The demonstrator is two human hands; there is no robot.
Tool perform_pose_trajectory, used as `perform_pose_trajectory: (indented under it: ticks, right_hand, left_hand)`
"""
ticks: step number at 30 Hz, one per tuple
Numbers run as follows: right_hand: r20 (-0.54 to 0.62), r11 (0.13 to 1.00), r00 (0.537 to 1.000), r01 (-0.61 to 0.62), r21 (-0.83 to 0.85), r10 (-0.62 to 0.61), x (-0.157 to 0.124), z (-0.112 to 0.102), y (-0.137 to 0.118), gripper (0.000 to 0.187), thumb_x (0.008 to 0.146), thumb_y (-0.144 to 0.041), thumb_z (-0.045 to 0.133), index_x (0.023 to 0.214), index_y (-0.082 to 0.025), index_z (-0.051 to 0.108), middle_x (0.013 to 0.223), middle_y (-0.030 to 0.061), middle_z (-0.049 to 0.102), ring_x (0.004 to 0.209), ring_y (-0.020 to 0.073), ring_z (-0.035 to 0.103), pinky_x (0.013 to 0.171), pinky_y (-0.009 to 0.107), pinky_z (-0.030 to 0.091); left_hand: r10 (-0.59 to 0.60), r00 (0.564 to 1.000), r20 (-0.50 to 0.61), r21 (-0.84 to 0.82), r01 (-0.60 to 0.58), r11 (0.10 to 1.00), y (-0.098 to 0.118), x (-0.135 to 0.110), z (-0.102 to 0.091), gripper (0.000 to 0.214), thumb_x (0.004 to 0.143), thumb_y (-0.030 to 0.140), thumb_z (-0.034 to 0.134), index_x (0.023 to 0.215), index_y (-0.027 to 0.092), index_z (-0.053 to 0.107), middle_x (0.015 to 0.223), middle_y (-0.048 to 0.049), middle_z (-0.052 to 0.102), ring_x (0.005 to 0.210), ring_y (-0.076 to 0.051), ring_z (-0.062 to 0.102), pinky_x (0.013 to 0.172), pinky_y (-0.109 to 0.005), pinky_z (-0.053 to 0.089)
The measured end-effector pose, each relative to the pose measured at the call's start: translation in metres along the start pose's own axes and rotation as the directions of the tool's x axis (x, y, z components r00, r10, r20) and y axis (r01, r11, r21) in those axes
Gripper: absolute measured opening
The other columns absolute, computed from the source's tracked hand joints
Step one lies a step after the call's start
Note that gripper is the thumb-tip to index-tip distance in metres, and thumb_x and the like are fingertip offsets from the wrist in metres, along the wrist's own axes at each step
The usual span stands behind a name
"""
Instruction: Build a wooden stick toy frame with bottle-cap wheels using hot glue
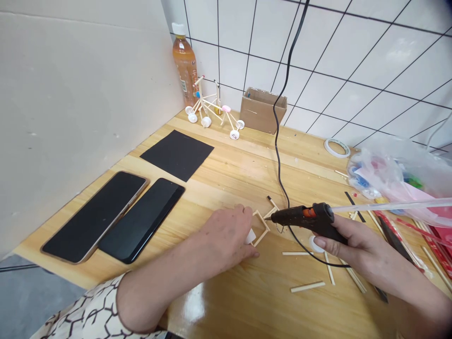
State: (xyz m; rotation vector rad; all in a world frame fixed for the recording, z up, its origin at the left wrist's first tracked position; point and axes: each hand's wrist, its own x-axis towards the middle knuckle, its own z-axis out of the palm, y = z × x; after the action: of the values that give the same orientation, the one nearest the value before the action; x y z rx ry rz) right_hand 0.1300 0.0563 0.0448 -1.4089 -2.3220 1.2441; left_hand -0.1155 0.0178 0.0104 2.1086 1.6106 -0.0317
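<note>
A black hot glue gun (303, 217) is gripped by its handle in my right hand (363, 242), with a clear glue stick (388, 205) jutting from its back. Its nozzle points left at a corner of a small frame of wooden sticks (263, 221); whether tip and wood touch I cannot tell. My left hand (228, 230) is closed around the left side of that frame, and its fingertips are partly hidden. Beside the left fingers shows a small white piece (250, 236). A dark-tipped stick (272, 203) lies just behind the frame.
Cut sticks (307, 286) lie near my right hand. Two phones (95, 216) and a black sheet (177, 154) are on the left. Behind stand a stick model with white wheels (208, 106), a bottle (185, 68) and a cardboard box (263, 113). The black cord (278, 155) crosses the table.
</note>
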Motion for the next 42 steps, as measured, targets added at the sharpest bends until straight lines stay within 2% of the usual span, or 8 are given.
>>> perform_pose_trajectory:
  ticks: [7, 18, 31, 38, 42]
  right_hand:
    - [0.020, 1.000, 1.000, -0.011, -0.016, 0.011, 0.0007, 0.0024, 0.0022, 0.050, 0.084, -0.042, 0.052, 0.132, -0.027, 0.047, 0.126, 0.0027, 0.059, 0.106, 0.0252, 0.058, 0.090, 0.035, 0.047]
    - [0.049, 0.999, 0.998, -0.035, 0.009, 0.034, -0.0009, 0.0021, 0.0044, 0.050, 0.084, -0.044, 0.052, 0.130, -0.025, 0.048, 0.127, 0.0041, 0.058, 0.109, 0.0277, 0.055, 0.093, 0.040, 0.044]
    - [-0.014, 1.000, 1.000, -0.016, -0.018, 0.016, -0.0011, 0.0029, 0.0012, 0.046, 0.081, -0.044, 0.055, 0.123, -0.025, 0.056, 0.114, 0.0027, 0.066, 0.096, 0.0249, 0.062, 0.081, 0.033, 0.050]
    - [0.022, 1.000, 0.999, -0.030, 0.009, 0.029, -0.0018, 0.0029, 0.0043, 0.046, 0.082, -0.042, 0.054, 0.125, -0.025, 0.053, 0.118, 0.0038, 0.063, 0.098, 0.0260, 0.059, 0.088, 0.039, 0.047]
    - [0.023, 0.999, 0.999, -0.040, 0.002, 0.040, -0.0022, 0.0010, 0.0021, 0.045, 0.082, -0.044, 0.054, 0.123, -0.026, 0.056, 0.115, 0.0034, 0.064, 0.098, 0.0270, 0.059, 0.086, 0.039, 0.049]
  left_hand:
    - [0.054, 0.996, -0.072, -0.007, -0.054, 0.998, -0.0052, -0.0009, 0.0079, 0.039, 0.066, 0.049, 0.066, 0.087, 0.020, 0.050, 0.080, -0.0023, 0.057, 0.068, -0.023, 0.058, 0.056, -0.033, 0.041]
    - [0.050, 0.997, -0.054, -0.018, -0.051, 0.999, -0.0046, -0.0010, 0.0061, 0.037, 0.067, 0.048, 0.064, 0.088, 0.020, 0.051, 0.081, -0.0035, 0.058, 0.069, -0.023, 0.058, 0.057, -0.033, 0.040]
    - [0.051, 0.998, -0.045, -0.018, -0.052, 0.998, -0.0048, -0.0020, 0.0062, 0.036, 0.069, 0.046, 0.063, 0.088, 0.019, 0.050, 0.082, -0.0037, 0.058, 0.071, -0.023, 0.058, 0.058, -0.033, 0.040]
    - [0.052, 0.998, -0.047, -0.021, -0.053, 0.998, -0.0045, -0.0024, 0.0039, 0.035, 0.069, 0.046, 0.063, 0.088, 0.019, 0.050, 0.080, -0.0033, 0.058, 0.069, -0.022, 0.058, 0.057, -0.032, 0.039]
    - [0.059, 0.997, -0.050, -0.027, -0.061, 0.998, -0.0047, -0.0031, 0.0034, 0.033, 0.070, 0.044, 0.062, 0.088, 0.019, 0.050, 0.080, -0.0032, 0.058, 0.070, -0.022, 0.058, 0.057, -0.032, 0.040]
